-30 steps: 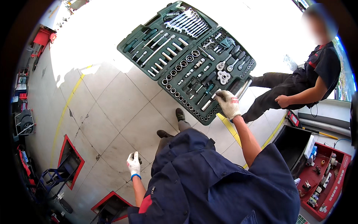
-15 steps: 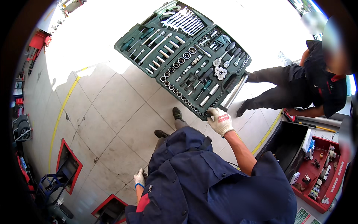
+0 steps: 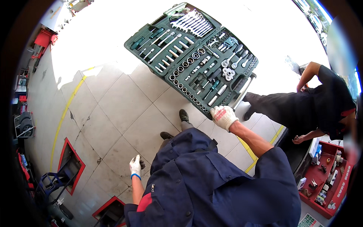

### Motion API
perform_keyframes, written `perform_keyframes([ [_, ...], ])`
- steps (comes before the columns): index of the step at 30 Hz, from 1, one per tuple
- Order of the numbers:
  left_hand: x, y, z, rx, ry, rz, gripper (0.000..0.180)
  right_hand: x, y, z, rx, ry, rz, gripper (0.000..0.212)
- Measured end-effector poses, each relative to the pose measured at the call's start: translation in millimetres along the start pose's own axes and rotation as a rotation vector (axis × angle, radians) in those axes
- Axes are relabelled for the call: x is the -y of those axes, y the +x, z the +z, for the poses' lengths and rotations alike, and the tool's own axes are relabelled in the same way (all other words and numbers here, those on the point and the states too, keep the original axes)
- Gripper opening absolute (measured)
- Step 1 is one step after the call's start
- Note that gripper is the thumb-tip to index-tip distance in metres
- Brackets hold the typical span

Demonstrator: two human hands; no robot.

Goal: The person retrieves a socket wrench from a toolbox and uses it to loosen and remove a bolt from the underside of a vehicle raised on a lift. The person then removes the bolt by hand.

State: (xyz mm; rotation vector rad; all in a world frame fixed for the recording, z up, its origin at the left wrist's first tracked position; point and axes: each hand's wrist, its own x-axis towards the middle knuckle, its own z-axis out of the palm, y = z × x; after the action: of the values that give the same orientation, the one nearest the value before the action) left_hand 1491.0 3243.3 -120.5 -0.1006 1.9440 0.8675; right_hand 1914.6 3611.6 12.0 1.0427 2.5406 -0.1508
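Observation:
A dark green tool case (image 3: 169,76) lies unfolded in front of me. One half carries combination wrenches (image 3: 193,23), screwdrivers and long sockets. The other holds rows of sockets (image 3: 188,61), ratchets (image 3: 229,60) and a green-handled screwdriver (image 3: 211,89). My right hand (image 3: 224,116), in a white knit glove, is closed on the near right corner of the case, beside its grey carrying handle (image 3: 244,92); the fingertips are partly hidden. Also gloved, my left hand (image 3: 136,165) hangs low at my left side, away from the case, with nothing in it and its fingers loosely apart.
Another person (image 3: 321,94) stands at the right, one hand near a red tray (image 3: 324,178) of small parts. Red-framed floor recesses (image 3: 70,166) lie at lower left, near tyres (image 3: 25,125) on a rack. A yellow line (image 3: 67,109) crosses the tiled floor.
The case appears slightly farther right in view, with my right hand still at its corner. My left hand has risen outward from my side. The other person has leaned lower toward the red tray.

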Motion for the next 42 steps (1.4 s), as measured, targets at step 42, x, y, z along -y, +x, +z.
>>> perform_keyframes([
  [42, -76.2, -38.8, -304.8, -0.871, 0.351, 0.03, 0.089, -30.7, 16.7, 35.8, 0.084, 0.018, -0.075, 0.032],
])
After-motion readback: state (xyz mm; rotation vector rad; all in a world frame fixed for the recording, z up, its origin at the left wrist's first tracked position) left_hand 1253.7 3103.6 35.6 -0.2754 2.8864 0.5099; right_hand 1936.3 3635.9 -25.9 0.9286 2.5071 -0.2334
